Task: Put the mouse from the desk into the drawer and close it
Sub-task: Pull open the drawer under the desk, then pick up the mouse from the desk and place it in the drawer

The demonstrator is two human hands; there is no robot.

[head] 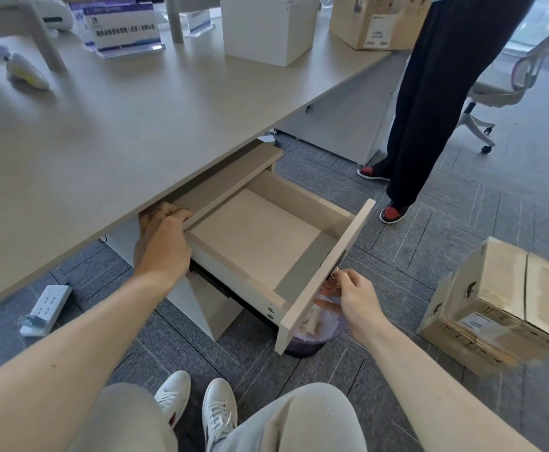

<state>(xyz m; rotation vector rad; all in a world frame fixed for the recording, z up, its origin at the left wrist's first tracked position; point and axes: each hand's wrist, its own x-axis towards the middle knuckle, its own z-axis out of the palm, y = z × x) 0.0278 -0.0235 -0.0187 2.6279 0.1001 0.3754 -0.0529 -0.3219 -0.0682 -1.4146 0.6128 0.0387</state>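
The left hand (162,243) reaches forward from a bare, outstretched forearm, knuckles up, its fingers (172,212) curled over the near-left edge of the cabinet top just under the surface (110,125); a thin ring shows on one finger; its grip is clenched on that edge. The right hand (348,300) comes in from the near right, wrist slightly bent, thumb and fingertips pinched on a small metal key (335,273) at the lock in the drawer (328,275) front; its grip is closed on the key. The drawer stands pulled well out toward the near right, its pale bottom bare. The mouse (26,71), white with a yellow underside, lies far left on the surface, well apart from both hands and from the drawer.

Far on the surface stands an acrylic sign holder (126,27) with a blue and white card; its print is too blurred to read; beside it to the right is a white box (266,27). A cardboard box (501,305) on the floor at the right carries a white label and dark marks, not legible. A white power strip (46,309) lies on the grey carpet at the near left; a waste bin (318,334) with a pale liner sits below the drawer front. A standing person's dark trousers (436,93) and red and black shoes show at the far right, near a white office chair (501,83).
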